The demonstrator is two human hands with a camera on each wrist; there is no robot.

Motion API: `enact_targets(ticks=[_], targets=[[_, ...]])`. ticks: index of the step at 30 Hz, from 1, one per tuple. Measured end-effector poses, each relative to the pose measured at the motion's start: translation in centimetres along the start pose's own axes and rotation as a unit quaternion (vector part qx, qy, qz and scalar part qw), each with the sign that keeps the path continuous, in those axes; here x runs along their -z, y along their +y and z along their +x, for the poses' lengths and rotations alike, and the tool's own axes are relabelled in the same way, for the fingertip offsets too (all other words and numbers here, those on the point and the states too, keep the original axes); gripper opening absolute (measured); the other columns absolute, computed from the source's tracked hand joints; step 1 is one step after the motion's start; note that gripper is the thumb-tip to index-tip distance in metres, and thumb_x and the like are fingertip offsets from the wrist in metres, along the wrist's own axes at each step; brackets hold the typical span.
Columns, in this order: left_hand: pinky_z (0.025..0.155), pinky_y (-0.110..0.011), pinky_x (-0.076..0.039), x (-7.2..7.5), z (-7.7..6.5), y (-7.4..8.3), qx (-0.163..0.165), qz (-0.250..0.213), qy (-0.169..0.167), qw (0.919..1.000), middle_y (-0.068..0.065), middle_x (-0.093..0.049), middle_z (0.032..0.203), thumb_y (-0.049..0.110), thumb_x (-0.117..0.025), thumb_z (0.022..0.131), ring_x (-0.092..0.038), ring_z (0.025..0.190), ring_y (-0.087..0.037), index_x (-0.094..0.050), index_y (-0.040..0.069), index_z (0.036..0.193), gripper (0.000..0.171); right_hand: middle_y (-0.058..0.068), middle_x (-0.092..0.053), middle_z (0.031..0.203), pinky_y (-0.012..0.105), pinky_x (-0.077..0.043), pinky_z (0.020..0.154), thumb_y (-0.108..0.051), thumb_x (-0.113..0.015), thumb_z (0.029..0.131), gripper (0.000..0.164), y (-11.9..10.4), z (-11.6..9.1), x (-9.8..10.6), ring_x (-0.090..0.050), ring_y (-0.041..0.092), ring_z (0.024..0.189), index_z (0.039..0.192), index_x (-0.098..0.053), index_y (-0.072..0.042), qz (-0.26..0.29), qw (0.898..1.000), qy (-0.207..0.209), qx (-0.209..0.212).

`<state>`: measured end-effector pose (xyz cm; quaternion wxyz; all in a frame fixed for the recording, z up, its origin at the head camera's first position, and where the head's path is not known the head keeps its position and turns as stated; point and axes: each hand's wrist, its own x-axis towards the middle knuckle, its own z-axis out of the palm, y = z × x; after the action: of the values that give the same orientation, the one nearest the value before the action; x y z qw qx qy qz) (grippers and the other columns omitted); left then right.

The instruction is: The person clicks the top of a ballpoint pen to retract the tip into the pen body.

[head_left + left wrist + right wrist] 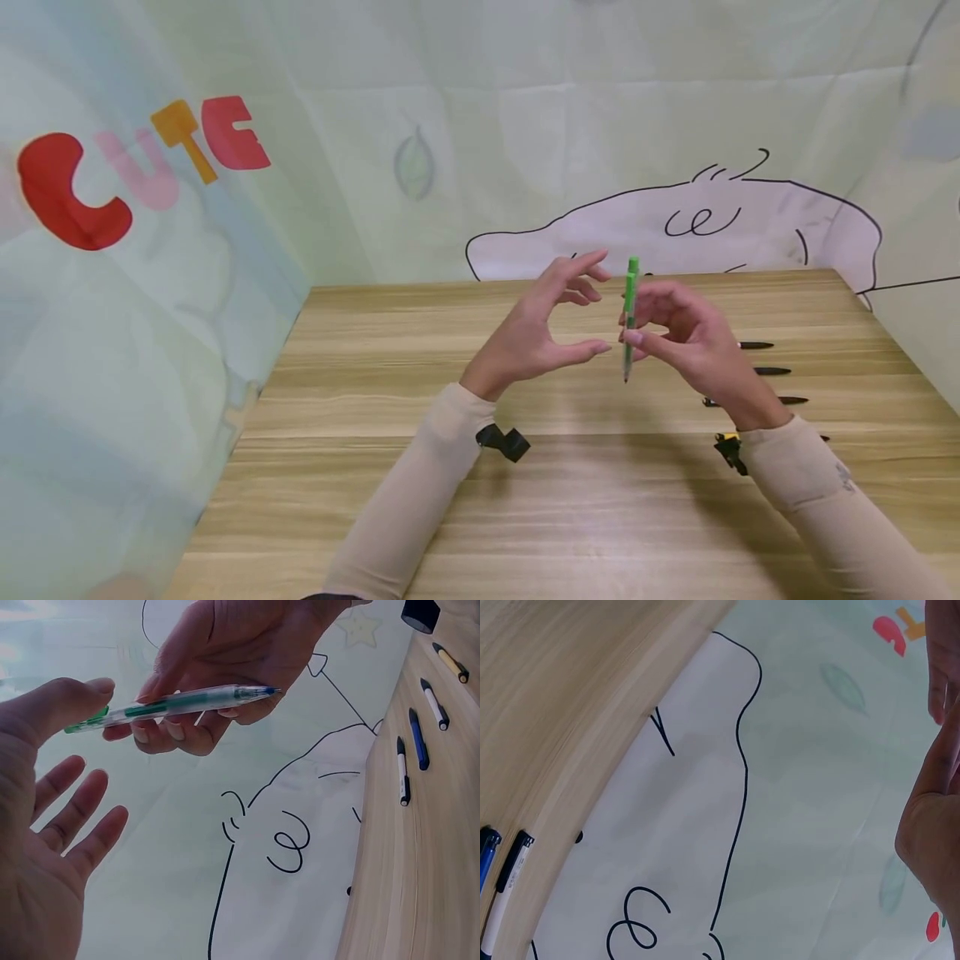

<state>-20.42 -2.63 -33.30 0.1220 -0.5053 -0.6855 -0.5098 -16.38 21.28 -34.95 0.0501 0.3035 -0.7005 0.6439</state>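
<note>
Around the surface (585,517): printed backdrop (487,125), "CUTE" lettered at left
Left hand (532,333): fingers apart, empty, near the green pen (630,296)
Right hand (701,342): pinches the green pen; its wrist partly blocks four pens
Four pens (418,740): rowed on the surface; one's print unreadably small
Green pen: raised above the surface, tip down

The counter (585,517) was bathed in bright, even light, its surface marked by a pale sheen and soft-edged shadows cast beside both sleeves (412,492). Dimmer, cooler tones were recorded in both wrist views; in the left, the backdrop (161,832) was washed by upper-left glare and the green pen (180,703) kept fairly sharp.
</note>
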Motion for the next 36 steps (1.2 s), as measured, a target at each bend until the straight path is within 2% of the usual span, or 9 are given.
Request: enact_targets(ticks=[9,16,21,30,36], targets=[[0.102,-0.03,-0.049,-0.5,0.6,-0.5,-0.013,0.007,-0.021,0.9997,-0.014,-0.049,0.133,0.008,-0.088,0.077,-0.057,0.112,-0.017,-0.027,0.007,0.156,0.099,0.018,-0.064,0.106,0.04,-0.062,0.066,0.02,-0.062,0.089,0.045,0.3,0.3,-0.4,-0.068,0.025,0.093,0.132,-0.052,0.009,0.047,0.999,-0.017,0.022],[0.102,-0.027,-0.047,-0.7,1.1,-0.9,-0.018,0.029,-0.051,0.9981,-0.016,-0.045,0.132,0.014,-0.091,0.076,-0.054,0.109,-0.023,-0.02,0.007,0.157,0.108,0.013,-0.065,0.108,0.039,-0.062,0.067,0.017,-0.063,0.09,0.044,0.1,0.2,-0.5,-0.068,0.023,0.096,0.131,-0.051,0.007,0.046,0.999,-0.015,-0.005],[0.102,-0.027,-0.047,-0.9,1.3,-1.3,-0.022,0.035,-0.073,0.9965,-0.015,-0.043,0.129,0.017,-0.094,0.071,-0.053,0.107,-0.019,-0.014,0.007,0.155,0.116,0.014,-0.065,0.105,0.037,-0.062,0.066,0.017,-0.063,0.09,0.044,0.3,0.3,-0.5,-0.069,0.022,0.096,0.131,-0.047,0.013,0.055,0.998,-0.022,-0.003],[0.097,-0.027,-0.049,-1.0,1.6,-1.4,-0.046,0.041,-0.089,0.9941,-0.013,-0.042,0.126,0.013,-0.092,0.073,-0.051,0.109,-0.02,-0.014,0.006,0.153,0.112,0.01,-0.066,0.104,0.039,-0.062,0.066,0.016,-0.062,0.091,0.043,0.3,0.3,-0.6,-0.069,0.022,0.096,0.131,-0.048,0.009,0.064,0.997,-0.024,-0.018],[0.097,-0.03,-0.05,-0.9,1.5,-1.7,-0.043,0.033,-0.095,0.994,-0.011,-0.043,0.124,0.015,-0.093,0.072,-0.051,0.111,-0.019,-0.014,0.006,0.153,0.113,0.009,-0.066,0.105,0.04,-0.062,0.067,0.014,-0.062,0.092,0.044,0.2,0.3,-0.8,-0.069,0.021,0.097,0.133,-0.047,0.009,0.075,0.996,-0.024,-0.027]])
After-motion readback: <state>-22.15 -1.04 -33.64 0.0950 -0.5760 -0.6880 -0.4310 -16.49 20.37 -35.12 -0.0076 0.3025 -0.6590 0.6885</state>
